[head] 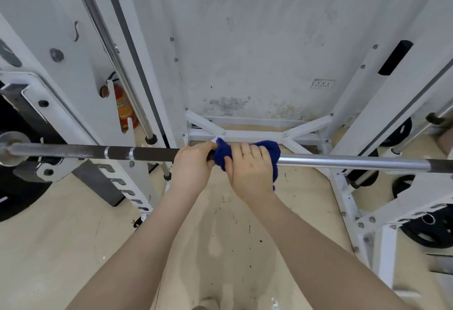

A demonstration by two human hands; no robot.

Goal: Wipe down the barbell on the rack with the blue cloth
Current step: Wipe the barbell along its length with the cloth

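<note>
Scuffed white wall [257,39] behind white rack [348,187], barbell [152,154] lying across it, blue cloth [224,154] bunched around mid-bar, right hand [252,172] clamped over cloth, left hand [193,167] gripping bar beside it, touching cloth edge

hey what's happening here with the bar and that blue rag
A person is wiping a barbell that rests across a white rack. The right hand holds a blue cloth wrapped around the bar near its middle, and the left hand grips the bar just beside it, touching the cloth's edge. A red fire extinguisher stands behind the rack's left upright, and weight plates sit at the lower right.
</note>
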